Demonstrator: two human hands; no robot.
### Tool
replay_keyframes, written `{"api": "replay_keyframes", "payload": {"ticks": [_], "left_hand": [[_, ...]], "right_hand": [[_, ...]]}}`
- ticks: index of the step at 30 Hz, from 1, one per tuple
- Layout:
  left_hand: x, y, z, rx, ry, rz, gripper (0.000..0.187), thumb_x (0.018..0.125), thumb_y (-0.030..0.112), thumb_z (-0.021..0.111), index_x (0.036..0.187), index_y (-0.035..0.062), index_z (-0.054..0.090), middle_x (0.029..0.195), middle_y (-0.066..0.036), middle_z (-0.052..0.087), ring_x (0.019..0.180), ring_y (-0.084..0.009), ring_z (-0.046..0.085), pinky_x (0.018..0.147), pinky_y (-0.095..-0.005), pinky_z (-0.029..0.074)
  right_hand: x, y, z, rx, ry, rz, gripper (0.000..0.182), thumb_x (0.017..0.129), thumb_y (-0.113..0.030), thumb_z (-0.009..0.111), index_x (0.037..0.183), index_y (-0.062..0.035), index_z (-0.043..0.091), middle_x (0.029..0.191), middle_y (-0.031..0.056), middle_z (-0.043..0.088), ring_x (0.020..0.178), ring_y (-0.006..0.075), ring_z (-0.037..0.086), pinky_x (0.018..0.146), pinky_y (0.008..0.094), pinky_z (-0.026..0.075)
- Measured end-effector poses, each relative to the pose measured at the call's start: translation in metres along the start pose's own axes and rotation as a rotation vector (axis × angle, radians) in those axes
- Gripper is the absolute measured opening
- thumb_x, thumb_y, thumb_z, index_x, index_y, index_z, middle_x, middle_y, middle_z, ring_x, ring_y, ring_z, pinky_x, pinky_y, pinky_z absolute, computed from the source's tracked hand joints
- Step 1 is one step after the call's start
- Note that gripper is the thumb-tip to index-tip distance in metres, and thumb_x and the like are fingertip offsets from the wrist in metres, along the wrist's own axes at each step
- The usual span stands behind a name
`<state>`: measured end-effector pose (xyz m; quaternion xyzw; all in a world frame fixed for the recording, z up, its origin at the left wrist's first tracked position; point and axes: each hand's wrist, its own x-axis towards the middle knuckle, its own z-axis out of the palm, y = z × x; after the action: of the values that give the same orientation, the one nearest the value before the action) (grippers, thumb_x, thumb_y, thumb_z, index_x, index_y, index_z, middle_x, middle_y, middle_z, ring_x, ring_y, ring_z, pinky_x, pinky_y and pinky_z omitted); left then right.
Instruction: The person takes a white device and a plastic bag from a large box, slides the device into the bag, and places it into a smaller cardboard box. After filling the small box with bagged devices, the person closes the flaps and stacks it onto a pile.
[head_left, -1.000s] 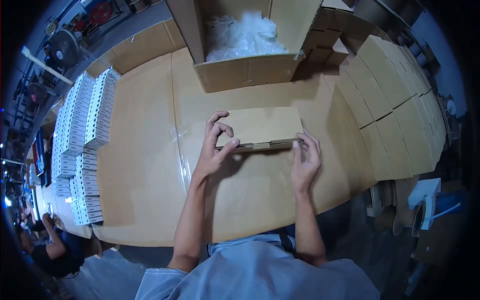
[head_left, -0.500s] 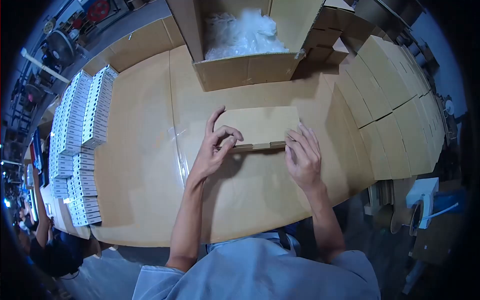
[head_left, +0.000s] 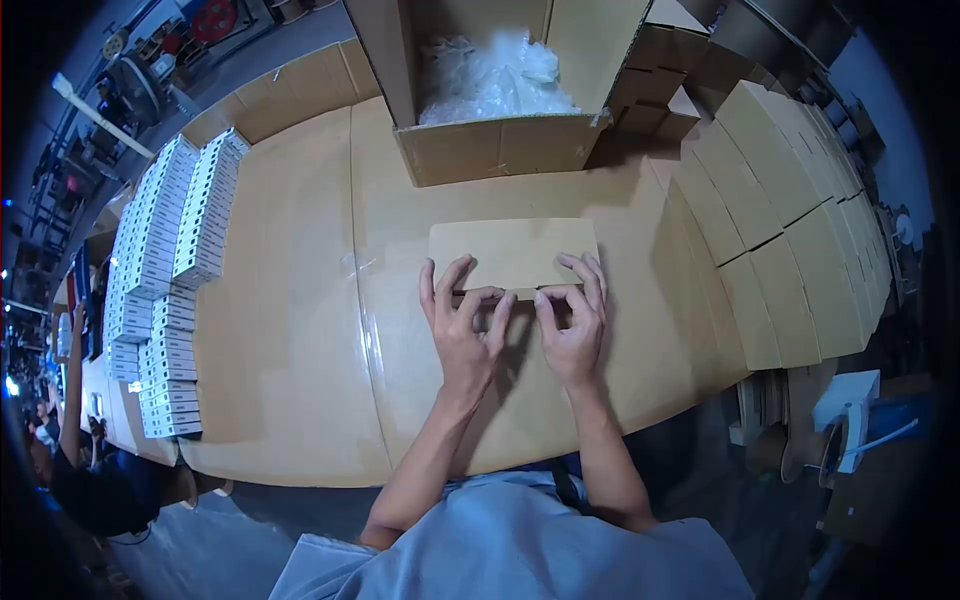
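Note:
A small flat cardboard box (head_left: pixel 515 250) lies at the middle of the cardboard-covered table (head_left: pixel 290 330). Along its near edge, my left hand (head_left: pixel 465 325) pinches the front flap with thumb and fingers, left of centre. My right hand (head_left: pixel 575 325) grips the same edge just to the right, its thumb close to the left thumb. The fingertips of both hands rest on the box's top and front edge, and the fingers partly cover that edge.
An open carton (head_left: pixel 500 150) with bubble wrap (head_left: pixel 495 80) stands behind the box. Small white boxes (head_left: pixel 160 230) are stacked at the left, cardboard boxes (head_left: pixel 790 230) at the right. A co-worker (head_left: pixel 100 490) is at the far left.
Both hands have moved inward along the near edge of the box, from near its ends to its middle. The view has shifted slightly.

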<state>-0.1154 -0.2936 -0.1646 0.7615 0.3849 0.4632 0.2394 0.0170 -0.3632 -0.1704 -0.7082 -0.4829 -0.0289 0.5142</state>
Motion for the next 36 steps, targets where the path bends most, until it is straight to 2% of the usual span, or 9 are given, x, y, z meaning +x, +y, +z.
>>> {"api": "replay_keyframes", "payload": {"ticks": [13,17,21,23,24,26,30,33,36], "left_hand": [[0.005,0.003,0.002,-0.001,0.0,-0.038,0.014,0.081,0.011,0.081,0.083,0.0037,0.068,0.134,-0.016,0.056,0.143,-0.0436,0.031,0.115,-0.0537,0.029],[0.006,-0.007,0.01,0.037,0.063,0.0,0.027,0.079,0.012,0.083,0.09,0.0029,0.06,0.129,-0.015,0.058,0.14,-0.0427,0.034,0.113,-0.053,0.031],[0.028,-0.025,-0.011,-0.268,-0.052,-0.084,0.062,0.064,0.023,0.095,0.109,0.0008,0.059,0.142,-0.02,0.046,0.134,-0.0389,0.043,0.109,-0.0482,0.046],[0.043,-0.044,-0.021,-0.073,-0.176,0.101,0.071,0.06,0.022,0.097,0.116,0.0009,0.06,0.149,-0.021,0.038,0.129,-0.0332,0.052,0.104,-0.0419,0.054],[0.047,-0.053,-0.013,-0.326,-0.24,0.006,0.071,0.058,0.02,0.098,0.116,0.0002,0.062,0.149,-0.021,0.039,0.123,-0.0298,0.059,0.102,-0.0393,0.055],[0.05,-0.06,-0.004,-0.324,-0.21,-0.048,0.063,0.058,0.017,0.097,0.109,-0.0006,0.065,0.132,-0.018,0.055,0.114,-0.0269,0.064,0.099,-0.0382,0.054],[0.05,-0.061,0.004,-0.235,-0.139,-0.036,0.055,0.059,0.019,0.094,0.102,-0.002,0.066,0.109,-0.015,0.064,0.117,-0.0319,0.061,0.107,-0.0438,0.046],[0.047,-0.053,-0.002,-0.173,-0.197,-0.014,0.057,0.058,0.02,0.093,0.103,-0.0019,0.065,0.108,-0.014,0.064,0.118,-0.0322,0.06,0.11,-0.0452,0.043],[0.033,-0.015,0.001,-0.285,-0.275,-0.074,0.057,0.056,0.019,0.09,0.102,-0.0007,0.064,0.132,-0.026,0.059,0.134,-0.0378,0.051,0.111,-0.0483,0.042]], "right_hand": [[0.005,0.0,0.004,-0.02,-0.003,-0.014,0.016,0.076,-0.008,0.078,0.077,-0.004,0.062,0.133,0.0114,0.06,0.138,0.0377,0.043,0.113,0.0492,0.034],[0.007,0.007,0.004,-0.005,-0.019,-0.005,0.03,0.073,-0.013,0.083,0.093,-0.0048,0.062,0.135,0.0112,0.059,0.137,0.0366,0.044,0.113,0.0479,0.034],[0.031,0.015,-0.026,-0.025,-0.177,-0.055,0.055,0.066,-0.021,0.091,0.108,-0.0071,0.058,0.139,0.0151,0.056,0.136,0.0359,0.046,0.109,0.047,0.038],[0.052,0.035,-0.041,-0.052,-0.23,-0.095,0.061,0.062,-0.026,0.094,0.107,-0.0068,0.058,0.141,0.0178,0.054,0.134,0.0365,0.047,0.106,0.0466,0.041],[0.058,0.055,-0.038,-0.081,-0.272,-0.154,0.068,0.057,-0.032,0.097,0.106,-0.006,0.057,0.132,0.018,0.056,0.123,0.0356,0.052,0.098,0.0443,0.045],[0.068,0.063,-0.029,0.135,-0.3,-0.108,0.066,0.059,-0.033,0.097,0.101,-0.0054,0.055,0.115,0.0141,0.056,0.111,0.0319,0.054,0.094,0.0419,0.046],[0.073,0.063,-0.03,0.23,-0.303,-0.06,0.061,0.059,-0.027,0.096,0.095,-0.007,0.05,0.108,0.0126,0.054,0.109,0.0304,0.054,0.094,0.0401,0.046],[0.058,0.055,-0.05,0.199,-0.304,-0.015,0.061,0.061,-0.026,0.096,0.098,-0.0069,0.052,0.117,0.0154,0.052,0.118,0.0327,0.052,0.099,0.0409,0.044],[0.04,0.039,-0.091,0.165,-0.265,0.036,0.061,0.061,-0.024,0.095,0.101,-0.0077,0.052,0.118,0.0159,0.051,0.125,0.0342,0.047,0.102,0.0428,0.043]]}}
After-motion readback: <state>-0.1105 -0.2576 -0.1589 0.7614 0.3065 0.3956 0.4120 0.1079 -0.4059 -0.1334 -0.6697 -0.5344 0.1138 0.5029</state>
